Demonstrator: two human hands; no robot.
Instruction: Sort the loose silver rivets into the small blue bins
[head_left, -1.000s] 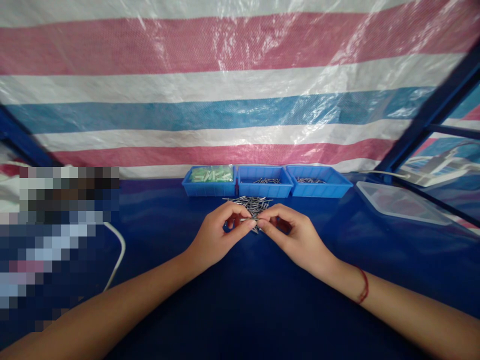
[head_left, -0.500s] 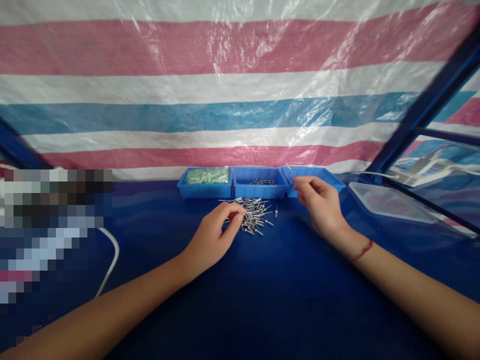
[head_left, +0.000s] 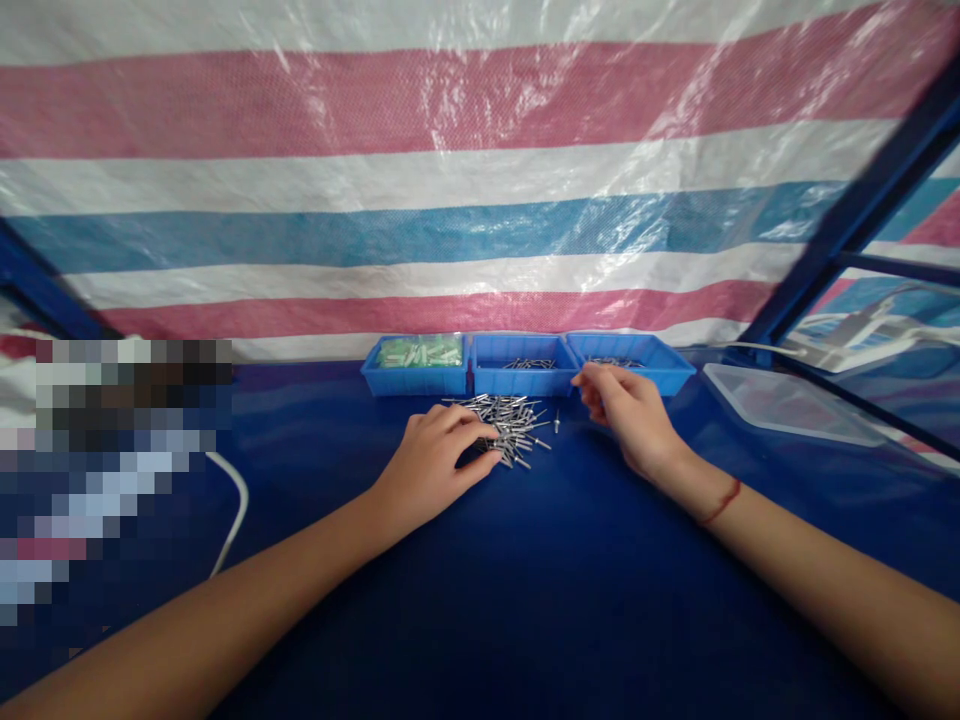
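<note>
A loose pile of silver blind rivets [head_left: 514,420] lies on the blue tabletop, in front of the bins. My left hand [head_left: 442,455] reaches into the pile's left side, thumb and forefinger apart over the rivets. Its other fingertips are partly hidden. My right hand [head_left: 626,415] is by the front edge of the right blue bin [head_left: 664,365], its fingers curled in and no rivet showing in them. Rivets are visible inside that bin behind the knuckles. One single rivet [head_left: 556,422] lies between the pile and my right hand.
The middle blue bin [head_left: 517,382] holds some rivets. In the left blue bin [head_left: 412,382] are pale pieces in green-tinted bags. A clear plastic lid [head_left: 787,405] lies at the right, near a white power strip [head_left: 862,335]. A white cable [head_left: 238,505] curves at the left.
The rivet that stuck up from my right fingers no longer shows, and that hand has curled and dropped slightly. My left thumb and forefinger have spread and moved onto the pile.
</note>
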